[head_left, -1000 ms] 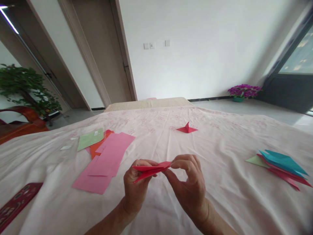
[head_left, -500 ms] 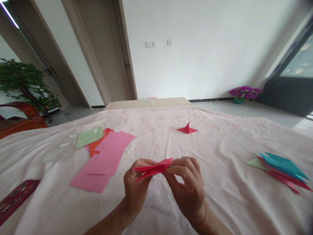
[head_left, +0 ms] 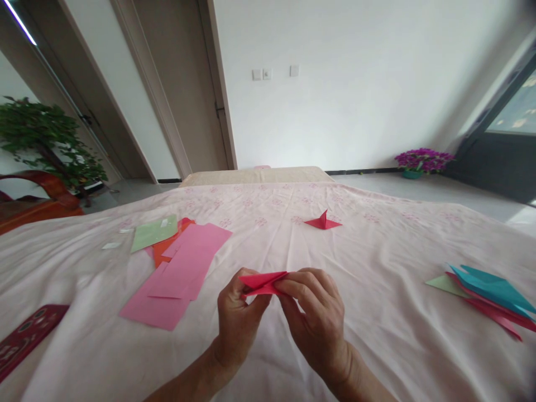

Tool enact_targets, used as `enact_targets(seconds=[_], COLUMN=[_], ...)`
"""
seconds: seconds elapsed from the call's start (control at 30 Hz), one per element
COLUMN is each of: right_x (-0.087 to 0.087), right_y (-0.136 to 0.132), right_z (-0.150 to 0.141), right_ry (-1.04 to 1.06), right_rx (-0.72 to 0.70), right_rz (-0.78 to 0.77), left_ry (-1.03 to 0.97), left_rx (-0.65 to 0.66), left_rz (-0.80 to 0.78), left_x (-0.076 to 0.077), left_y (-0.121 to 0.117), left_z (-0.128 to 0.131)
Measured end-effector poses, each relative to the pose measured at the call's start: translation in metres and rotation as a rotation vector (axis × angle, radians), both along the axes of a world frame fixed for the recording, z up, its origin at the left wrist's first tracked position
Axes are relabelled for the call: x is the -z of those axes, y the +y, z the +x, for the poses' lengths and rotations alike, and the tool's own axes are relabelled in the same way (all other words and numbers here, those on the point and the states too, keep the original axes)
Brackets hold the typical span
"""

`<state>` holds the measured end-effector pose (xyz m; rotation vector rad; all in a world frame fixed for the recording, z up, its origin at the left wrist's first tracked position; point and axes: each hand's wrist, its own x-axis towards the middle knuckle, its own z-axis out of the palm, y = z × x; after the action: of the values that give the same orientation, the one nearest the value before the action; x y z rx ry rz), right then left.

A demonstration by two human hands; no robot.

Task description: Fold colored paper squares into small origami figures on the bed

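Note:
Between my two hands, above the near middle of the cloth, is a folded red paper [head_left: 263, 282] with pointed flaps. My left hand [head_left: 239, 315] grips its left end, fingers behind and thumb beneath. The right end is pinched by my right hand [head_left: 316, 312], whose fingers press over the top layer. Part of the paper is hidden under my fingers. Beyond them a small red origami piece [head_left: 324, 221] sits on the cloth, with one point sticking up.
Pink paper sheets [head_left: 192, 268], an orange sheet [head_left: 163, 248] and a green packet [head_left: 154, 233] lie at left on the pale tablecloth [head_left: 377, 262]. A dark red phone-like object [head_left: 31, 335] is at near left. Blue folded papers [head_left: 492, 287] are stacked with others at right.
My right hand's fingers have slid further left over the folded paper, and its flaps sit closer together. My left thumb now shows more clearly beneath it. The view has shifted slightly.

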<state>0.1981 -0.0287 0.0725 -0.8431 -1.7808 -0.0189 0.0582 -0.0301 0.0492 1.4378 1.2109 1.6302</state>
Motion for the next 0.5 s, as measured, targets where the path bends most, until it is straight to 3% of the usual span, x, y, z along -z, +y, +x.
enact_targets(seconds=[0.13, 0.23, 0.33, 0.5], right_x=[0.007, 0.012, 0.017, 0.021], right_y=[0.006, 0.012, 0.016, 0.02], right_z=[-0.001, -0.001, -0.001, -0.002], right_ry=[0.111, 0.33, 0.57, 0.802], right_rx=[-0.036, -0.101, -0.253, -0.409], right_rz=[-0.201, -0.53, -0.81, -0.956], left_ry=[-0.015, 0.015, 0.061, 0.152], left_rx=[0.036, 0.129, 0.209, 0.195], left_rz=[-0.093, -0.134, -0.14, -0.126], left_x=[0.002, 0.001, -0.003, -0.005], left_y=[0.003, 0.002, 0.001, 0.002], left_z=[-0.001, -0.004, -0.007, -0.006])
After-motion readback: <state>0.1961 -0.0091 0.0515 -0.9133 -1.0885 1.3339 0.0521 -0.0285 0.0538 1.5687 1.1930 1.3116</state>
